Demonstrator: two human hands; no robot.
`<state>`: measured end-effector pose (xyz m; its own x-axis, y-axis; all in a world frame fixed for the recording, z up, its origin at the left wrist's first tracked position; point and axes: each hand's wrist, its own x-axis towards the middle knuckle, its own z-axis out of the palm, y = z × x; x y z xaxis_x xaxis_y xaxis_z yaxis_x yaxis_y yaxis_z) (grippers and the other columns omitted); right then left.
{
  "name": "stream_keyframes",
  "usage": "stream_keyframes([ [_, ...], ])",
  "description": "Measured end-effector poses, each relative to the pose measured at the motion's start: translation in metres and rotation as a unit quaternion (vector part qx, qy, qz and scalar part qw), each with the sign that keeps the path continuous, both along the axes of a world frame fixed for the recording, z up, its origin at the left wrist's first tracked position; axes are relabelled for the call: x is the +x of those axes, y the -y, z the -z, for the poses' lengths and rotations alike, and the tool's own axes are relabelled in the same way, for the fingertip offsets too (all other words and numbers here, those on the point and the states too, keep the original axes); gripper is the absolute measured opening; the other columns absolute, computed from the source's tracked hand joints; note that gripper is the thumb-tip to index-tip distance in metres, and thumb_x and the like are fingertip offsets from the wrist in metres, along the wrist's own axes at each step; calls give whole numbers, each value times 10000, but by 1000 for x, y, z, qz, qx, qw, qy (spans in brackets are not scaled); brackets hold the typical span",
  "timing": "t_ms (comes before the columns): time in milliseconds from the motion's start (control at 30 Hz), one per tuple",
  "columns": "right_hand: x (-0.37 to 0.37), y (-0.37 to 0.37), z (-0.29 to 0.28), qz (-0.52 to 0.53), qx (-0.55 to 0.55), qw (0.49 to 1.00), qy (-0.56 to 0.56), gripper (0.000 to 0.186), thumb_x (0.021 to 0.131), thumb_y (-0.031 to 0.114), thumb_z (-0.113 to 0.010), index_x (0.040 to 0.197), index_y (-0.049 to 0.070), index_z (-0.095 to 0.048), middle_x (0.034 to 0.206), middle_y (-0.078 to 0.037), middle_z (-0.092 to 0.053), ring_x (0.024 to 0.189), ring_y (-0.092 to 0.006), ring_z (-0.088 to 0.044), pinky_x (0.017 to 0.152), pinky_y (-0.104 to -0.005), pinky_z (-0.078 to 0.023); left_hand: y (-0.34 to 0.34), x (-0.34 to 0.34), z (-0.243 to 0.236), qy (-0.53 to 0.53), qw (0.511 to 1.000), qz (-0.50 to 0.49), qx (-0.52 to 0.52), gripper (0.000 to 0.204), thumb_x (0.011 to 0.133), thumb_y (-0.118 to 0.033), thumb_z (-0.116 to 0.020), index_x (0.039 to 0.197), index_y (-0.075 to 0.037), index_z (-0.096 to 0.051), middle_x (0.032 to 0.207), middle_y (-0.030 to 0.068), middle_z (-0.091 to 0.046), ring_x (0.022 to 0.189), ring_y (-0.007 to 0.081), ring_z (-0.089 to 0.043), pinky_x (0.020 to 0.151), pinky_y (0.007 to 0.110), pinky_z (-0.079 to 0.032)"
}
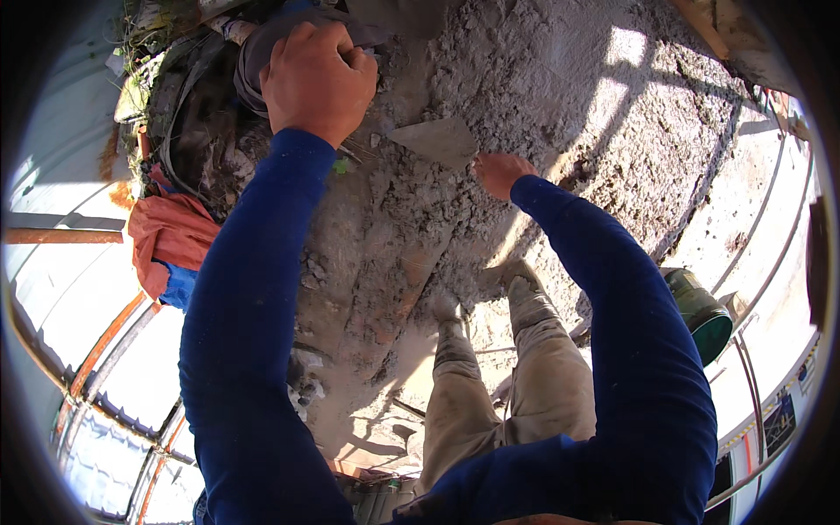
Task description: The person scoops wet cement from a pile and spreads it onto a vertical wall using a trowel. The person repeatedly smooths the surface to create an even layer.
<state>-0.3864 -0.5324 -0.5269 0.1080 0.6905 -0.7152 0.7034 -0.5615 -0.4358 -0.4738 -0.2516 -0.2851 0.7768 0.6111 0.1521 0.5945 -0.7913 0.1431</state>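
My left hand (319, 83) is closed in a fist at the upper left, knuckles up, against a dark grey, rounded thing (251, 77). Its kind is not clear, and my fingertips are hidden. Lower and to the right, my right hand (506, 175) is wrapped round the handle end of a trowel (435, 142). The trowel's flat, mud-grey blade points left, over rough wet mortar (499, 83). The handle itself is mostly covered by my fingers.
Orange-red cloth (173, 236) and plant debris lie along the left side. A green bucket (697, 311) is by my right arm. My muddy boots (529, 297) stand on the rough, grey ground. Metal poles (83, 372) run at the lower left.
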Motion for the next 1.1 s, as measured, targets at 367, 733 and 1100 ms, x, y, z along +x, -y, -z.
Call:
stream_keyframes([
  [367, 174, -54, 16, 158, -18, 985, 62, 533, 1121, 468, -467, 1389, 47, -654, 1054, -179, -778, 1043, -388, -744, 971, -534, -585, -1, -1, -7, 28, 997, 48, 58, 120, 848, -226, -767, 870, -121, -715, 858, 80, -629, 820, 345, -650, 717, 498, -529],
  [733, -36, -10, 64, 33, -186, 942, -277, 278, 1099, 242, -578, 1310, 65, -613, 1007, -97, -719, 832, -218, -692, 1063, -415, -550, -1, -3, -5, -34, 999, -4, 28, 116, 857, -256, -759, 832, -168, -688, 938, 21, -634, 983, 312, -643, 870, 549, -511],
  [1100, 62, -5, 27, 243, -30, 938, -246, 596, 1146, 452, -458, 1324, -89, -631, 754, -178, -688, 509, -264, -655, 676, -474, -615, -1, 1, 0, -24, 999, 19, 42, 121, 868, -255, -752, 818, -161, -695, 961, 46, -669, 963, 331, -662, 836, 545, -530],
])
